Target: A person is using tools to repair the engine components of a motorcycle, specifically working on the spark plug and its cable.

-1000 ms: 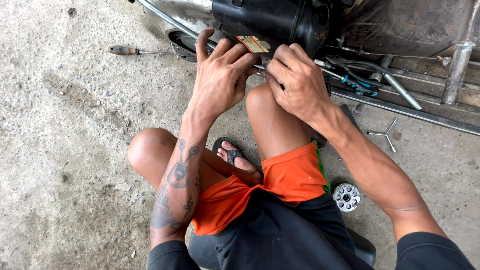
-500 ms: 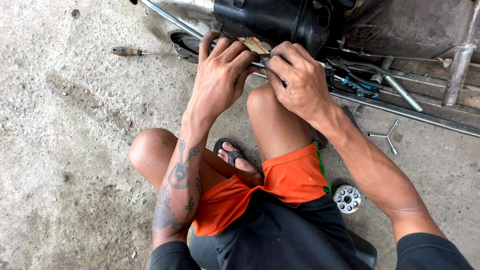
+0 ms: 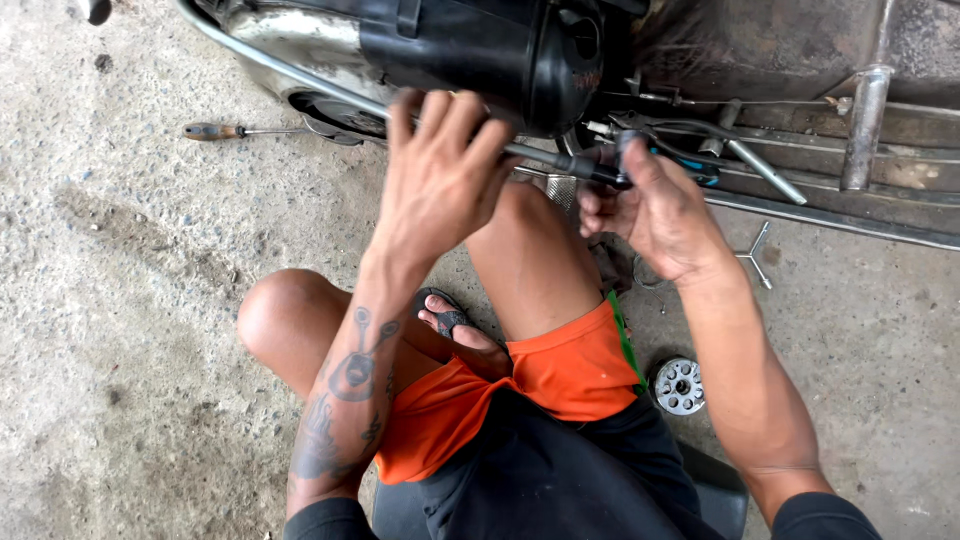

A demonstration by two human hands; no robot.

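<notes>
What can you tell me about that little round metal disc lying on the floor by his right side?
The disc is a small round piece of silvery, somewhat dull metal with a ring of holes around a central opening. It lies flat on the concrete floor, just right of the orange shorts, close beside the right forearm. No hand touches it.

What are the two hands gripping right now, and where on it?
The right hand pinches the end of a thin dark rod. The left hand lies over the rod's middle; its grip cannot be told.
</notes>
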